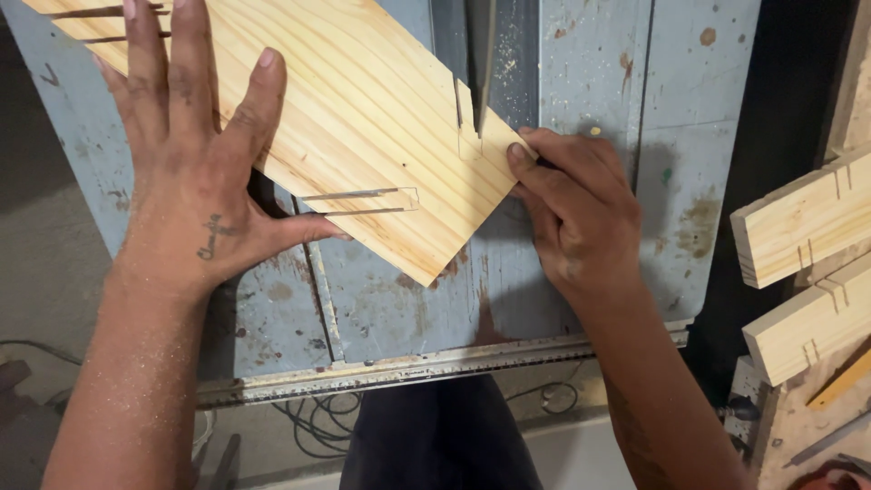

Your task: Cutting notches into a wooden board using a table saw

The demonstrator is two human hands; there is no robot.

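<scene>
A pale pine board [363, 118] lies at an angle on a worn blue-grey saw table [581, 100]. My left hand [195, 154] rests flat on the board's left part, fingers spread, thumb by a pencilled slot mark. My right hand [572, 204] presses its fingertips against the board's right edge. The upright saw blade [481, 63] stands in a short cut in that edge, just above my right fingers. Thin saw cuts show at the board's far left end.
Two pine blocks [803, 227] [807, 322] with short saw cuts lie at the right on a bench. The table's metal front rail [435, 367] runs across below my hands. Cables [318, 422] lie on the floor beneath.
</scene>
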